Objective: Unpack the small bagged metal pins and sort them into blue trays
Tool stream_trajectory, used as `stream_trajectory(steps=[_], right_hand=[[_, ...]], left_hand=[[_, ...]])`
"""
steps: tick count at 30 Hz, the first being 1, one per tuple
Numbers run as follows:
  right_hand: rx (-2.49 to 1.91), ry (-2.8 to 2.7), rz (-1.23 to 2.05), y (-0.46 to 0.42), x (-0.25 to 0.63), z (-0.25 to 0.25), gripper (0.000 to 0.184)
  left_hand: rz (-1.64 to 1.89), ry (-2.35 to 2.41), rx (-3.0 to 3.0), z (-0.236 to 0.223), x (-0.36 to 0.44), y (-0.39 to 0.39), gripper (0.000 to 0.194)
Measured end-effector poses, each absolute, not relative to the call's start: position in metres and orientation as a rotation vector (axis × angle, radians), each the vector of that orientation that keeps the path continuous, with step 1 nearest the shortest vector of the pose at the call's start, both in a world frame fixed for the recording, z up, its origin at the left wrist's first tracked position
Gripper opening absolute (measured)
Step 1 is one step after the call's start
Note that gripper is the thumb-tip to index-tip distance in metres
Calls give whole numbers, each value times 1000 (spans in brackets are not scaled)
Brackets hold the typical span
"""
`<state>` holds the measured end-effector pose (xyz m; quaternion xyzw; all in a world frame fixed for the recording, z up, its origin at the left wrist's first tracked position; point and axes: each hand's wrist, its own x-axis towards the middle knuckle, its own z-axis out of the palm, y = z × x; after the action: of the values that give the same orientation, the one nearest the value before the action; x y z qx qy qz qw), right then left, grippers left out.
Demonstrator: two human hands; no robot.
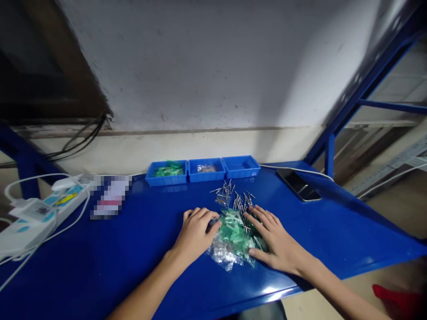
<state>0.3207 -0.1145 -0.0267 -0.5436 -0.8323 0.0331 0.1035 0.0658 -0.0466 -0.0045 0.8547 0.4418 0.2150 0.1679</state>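
Note:
A pile of clear plastic bags with green pieces [232,230] lies between my hands on the blue table. Clear bags with silvery contents [223,252] are at its near left side. My left hand [197,229] rests at the pile's left edge, fingers bent and thumb apart, touching the plastic. On the right, my right hand [275,242] is spread over the pile's edge, with its fingertips near loose thin metal pins [240,203]. More of these pins [227,188] lie just behind, beside a small clear bag [223,200]. Both palms are hidden from above.
Three blue bins stand along the wall: one with green pieces [167,178], one with clear bags [207,175], and a right bin [242,167]. A phone [299,185] lies at the right. White power strips [30,226] with cables and a blurred packet [111,197] occupy the left.

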Motion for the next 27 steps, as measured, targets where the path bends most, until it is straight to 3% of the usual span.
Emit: stream_trajectory(steps=[7, 15, 24, 27], right_hand=[[-1460, -2487, 148, -63, 279, -11, 79], [-1280, -2409, 392, -42, 249, 7, 75], [-1281, -1604, 905, -17, 223, 3, 17], [-1152, -1427, 1005, -18, 215, 6, 19]], left_hand=[[608, 1316, 2350, -7, 81, -29, 23], [1032, 1168, 2030, -17, 51, -19, 28], [1156, 1326, 1953, -7, 44, -16, 21], [1119, 1270, 1661, 0, 43, -17, 30]])
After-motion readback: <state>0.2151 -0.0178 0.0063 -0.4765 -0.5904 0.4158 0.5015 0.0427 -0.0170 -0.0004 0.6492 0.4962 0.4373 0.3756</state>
